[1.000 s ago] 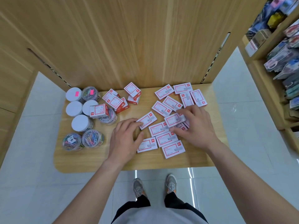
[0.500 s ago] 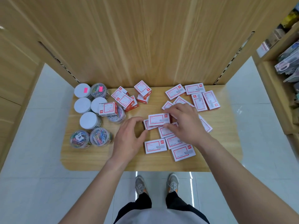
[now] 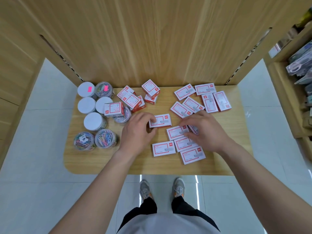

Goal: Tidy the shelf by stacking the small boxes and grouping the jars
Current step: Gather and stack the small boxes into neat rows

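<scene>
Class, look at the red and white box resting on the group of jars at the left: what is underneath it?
The box lies across a white-lidded jar and a clear jar of paper clips. Its footprint hides part of both tops, so how it is supported cannot be seen.

A stationery shop is being shown. Many identical red-and-white small boxes (image 3: 160, 121) and clear jars (image 3: 106, 138) of coloured paper clips, some carrying pink price stickers (image 3: 89, 89), are being displayed on a light wooden shelf (image 3: 108, 164). Packaged goods are being kept on a neighbouring display rack (image 3: 298, 68) at the right, above a glossy tiled floor (image 3: 33, 191).
</scene>
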A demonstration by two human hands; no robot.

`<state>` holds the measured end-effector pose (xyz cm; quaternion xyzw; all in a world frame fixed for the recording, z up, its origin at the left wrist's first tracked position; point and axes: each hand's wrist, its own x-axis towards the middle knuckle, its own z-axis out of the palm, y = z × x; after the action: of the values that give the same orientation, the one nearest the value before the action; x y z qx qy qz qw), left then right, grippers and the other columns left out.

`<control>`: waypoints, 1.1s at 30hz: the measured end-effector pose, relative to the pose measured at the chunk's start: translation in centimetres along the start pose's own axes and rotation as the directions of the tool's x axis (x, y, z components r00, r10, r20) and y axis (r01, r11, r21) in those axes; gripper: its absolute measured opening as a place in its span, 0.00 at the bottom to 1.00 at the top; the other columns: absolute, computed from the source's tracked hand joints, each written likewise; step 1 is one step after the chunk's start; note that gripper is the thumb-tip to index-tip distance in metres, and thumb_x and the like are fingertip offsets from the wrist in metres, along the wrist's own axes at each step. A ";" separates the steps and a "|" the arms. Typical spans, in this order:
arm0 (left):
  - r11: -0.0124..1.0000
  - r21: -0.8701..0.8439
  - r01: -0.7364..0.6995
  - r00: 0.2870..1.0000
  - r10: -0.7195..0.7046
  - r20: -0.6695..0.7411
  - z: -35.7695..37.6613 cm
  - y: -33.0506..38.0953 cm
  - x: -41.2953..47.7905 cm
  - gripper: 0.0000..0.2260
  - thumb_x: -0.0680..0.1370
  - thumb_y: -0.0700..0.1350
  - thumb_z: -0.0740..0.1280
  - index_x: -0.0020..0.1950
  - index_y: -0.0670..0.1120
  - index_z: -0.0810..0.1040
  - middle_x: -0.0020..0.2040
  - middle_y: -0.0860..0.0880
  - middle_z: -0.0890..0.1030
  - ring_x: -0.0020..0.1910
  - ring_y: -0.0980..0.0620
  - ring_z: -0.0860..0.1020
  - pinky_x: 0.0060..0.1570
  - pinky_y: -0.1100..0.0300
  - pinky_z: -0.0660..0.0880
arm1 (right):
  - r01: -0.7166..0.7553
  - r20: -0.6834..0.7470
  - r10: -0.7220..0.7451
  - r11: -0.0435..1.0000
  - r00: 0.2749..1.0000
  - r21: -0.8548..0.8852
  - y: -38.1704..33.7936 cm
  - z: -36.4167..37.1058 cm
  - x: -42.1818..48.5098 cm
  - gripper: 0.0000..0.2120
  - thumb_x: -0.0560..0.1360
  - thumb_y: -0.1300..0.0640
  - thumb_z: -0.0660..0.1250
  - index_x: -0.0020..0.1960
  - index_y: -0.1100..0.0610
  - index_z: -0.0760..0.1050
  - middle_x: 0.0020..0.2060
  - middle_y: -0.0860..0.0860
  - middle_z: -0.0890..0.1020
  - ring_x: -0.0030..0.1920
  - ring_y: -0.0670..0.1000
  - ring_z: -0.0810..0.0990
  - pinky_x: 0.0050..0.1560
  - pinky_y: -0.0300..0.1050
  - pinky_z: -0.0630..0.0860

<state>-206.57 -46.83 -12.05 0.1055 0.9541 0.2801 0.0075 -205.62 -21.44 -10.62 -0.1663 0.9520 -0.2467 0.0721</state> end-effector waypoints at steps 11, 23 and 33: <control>1.000 -0.008 -0.010 1.000 0.010 0.009 1.7 0.5 -6.8 0.18 0.71 0.61 0.69 0.57 0.56 0.81 0.55 0.58 0.74 0.55 0.54 0.71 0.55 0.57 0.72 | -0.055 0.091 0.045 0.992 0.995 0.113 -1.1 -0.6 0.5 0.16 0.72 0.58 0.73 0.57 0.46 0.79 0.51 0.44 0.77 0.52 0.46 0.74 0.54 0.44 0.72; 0.999 0.019 0.030 1.000 -0.030 -0.006 0.3 -0.9 -8.3 0.17 0.72 0.61 0.69 0.59 0.58 0.80 0.54 0.59 0.74 0.53 0.55 0.71 0.53 0.59 0.72 | -0.043 0.020 0.038 0.955 0.999 0.295 -4.7 -0.5 5.9 0.09 0.71 0.59 0.75 0.50 0.51 0.82 0.46 0.48 0.79 0.41 0.43 0.76 0.47 0.39 0.74; 0.997 -0.078 0.030 0.999 -0.027 0.038 0.2 -0.9 -8.1 0.20 0.68 0.55 0.77 0.58 0.55 0.81 0.52 0.58 0.74 0.55 0.57 0.72 0.53 0.58 0.73 | -0.117 -0.123 0.162 0.943 0.979 0.312 -1.4 -0.8 -4.8 0.09 0.72 0.54 0.72 0.52 0.49 0.80 0.48 0.44 0.80 0.48 0.43 0.78 0.48 0.40 0.73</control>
<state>-198.84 -49.10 -13.10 0.0965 0.9436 0.3150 0.0332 -200.94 -20.59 -8.96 -0.0666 0.9150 -0.3955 0.0438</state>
